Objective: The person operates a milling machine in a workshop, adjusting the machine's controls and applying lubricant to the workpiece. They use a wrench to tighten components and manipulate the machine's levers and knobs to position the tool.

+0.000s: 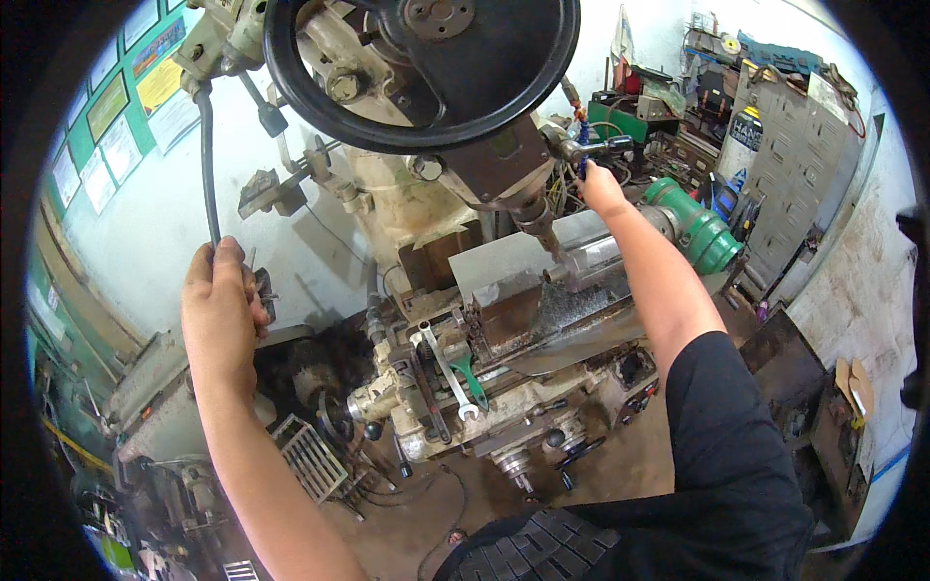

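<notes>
At the left, my left hand (221,300) is closed around the lower end of a dark curved lever (207,160), which hangs from the milling machine's head. My right hand (603,189) reaches to the right of the spindle (528,208), its fingers closed at a blue segmented coolant hose (583,131); the fingertips are partly hidden. Below the spindle, the cutter's tip is at a grey metal workpiece (593,259), with chips around it. A green cylindrical unit (705,232) stands at the workpiece's right end. The large black handwheel (426,140) covers much of the machine head.
On the table's left end lie an open-end wrench (448,373), a green-handled brush (472,380) and a dark bar (429,397). Crank handles (555,439) project from the front. A metal-slatted stand (312,460) is at lower left. Grey lockers (790,155) stand at the back right.
</notes>
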Demonstrator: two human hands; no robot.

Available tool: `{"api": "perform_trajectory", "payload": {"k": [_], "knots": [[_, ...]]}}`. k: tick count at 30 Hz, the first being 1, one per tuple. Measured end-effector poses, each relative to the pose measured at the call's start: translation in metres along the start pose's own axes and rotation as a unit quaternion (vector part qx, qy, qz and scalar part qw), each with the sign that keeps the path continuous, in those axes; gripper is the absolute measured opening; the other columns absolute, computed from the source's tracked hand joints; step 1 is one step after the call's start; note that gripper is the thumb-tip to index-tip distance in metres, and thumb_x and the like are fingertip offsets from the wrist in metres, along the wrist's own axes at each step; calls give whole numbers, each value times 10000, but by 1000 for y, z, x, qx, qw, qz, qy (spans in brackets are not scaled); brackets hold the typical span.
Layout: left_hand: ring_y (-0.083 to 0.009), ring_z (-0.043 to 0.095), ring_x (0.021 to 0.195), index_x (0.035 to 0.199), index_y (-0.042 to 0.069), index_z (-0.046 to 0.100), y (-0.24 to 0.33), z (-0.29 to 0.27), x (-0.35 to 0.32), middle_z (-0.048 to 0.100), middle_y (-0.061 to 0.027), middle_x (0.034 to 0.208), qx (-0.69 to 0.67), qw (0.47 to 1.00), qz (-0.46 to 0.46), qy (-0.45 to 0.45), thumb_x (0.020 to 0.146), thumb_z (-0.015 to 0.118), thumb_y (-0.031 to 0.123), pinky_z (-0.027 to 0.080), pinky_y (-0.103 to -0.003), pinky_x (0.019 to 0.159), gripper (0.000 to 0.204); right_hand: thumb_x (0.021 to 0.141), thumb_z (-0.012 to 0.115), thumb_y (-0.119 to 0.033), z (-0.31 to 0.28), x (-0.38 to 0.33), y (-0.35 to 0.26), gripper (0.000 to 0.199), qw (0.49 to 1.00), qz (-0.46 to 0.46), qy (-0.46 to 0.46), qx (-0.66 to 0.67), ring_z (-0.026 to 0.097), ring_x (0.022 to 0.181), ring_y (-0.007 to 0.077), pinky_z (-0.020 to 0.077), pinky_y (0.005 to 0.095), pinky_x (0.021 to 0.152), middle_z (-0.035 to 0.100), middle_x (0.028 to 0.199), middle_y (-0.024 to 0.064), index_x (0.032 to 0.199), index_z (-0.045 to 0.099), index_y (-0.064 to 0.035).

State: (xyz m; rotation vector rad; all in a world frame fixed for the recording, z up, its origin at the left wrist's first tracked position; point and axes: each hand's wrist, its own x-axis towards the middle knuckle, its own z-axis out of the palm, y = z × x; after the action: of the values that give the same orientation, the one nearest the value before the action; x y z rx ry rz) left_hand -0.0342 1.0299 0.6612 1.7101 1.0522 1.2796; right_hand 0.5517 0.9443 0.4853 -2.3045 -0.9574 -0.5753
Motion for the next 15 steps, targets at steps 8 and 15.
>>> {"api": "perform_trajectory", "payload": {"k": [8, 15], "knots": [[-55, 436, 490, 1045, 22, 585, 1, 1, -1, 455, 38, 646, 25, 1000, 10, 9, 1065, 504, 300, 365, -240, 449, 291, 885, 709, -136, -9, 8, 11, 350, 998, -53, -27, -31, 662, 996, 451, 527, 518, 864, 704, 1011, 263, 1175, 600, 26], [-67, 448, 478, 1005, 22, 578, -1, -3, 2, 478, 21, 666, 5, 1000, 18, -5, 1061, 515, 302, 386, -244, 440, 293, 912, 704, -184, -12, 8, 16, 317, 999, 19, 6, -30, 660, 1070, 420, 528, 507, 920, 705, 1110, 238, 1183, 634, -34]]}}
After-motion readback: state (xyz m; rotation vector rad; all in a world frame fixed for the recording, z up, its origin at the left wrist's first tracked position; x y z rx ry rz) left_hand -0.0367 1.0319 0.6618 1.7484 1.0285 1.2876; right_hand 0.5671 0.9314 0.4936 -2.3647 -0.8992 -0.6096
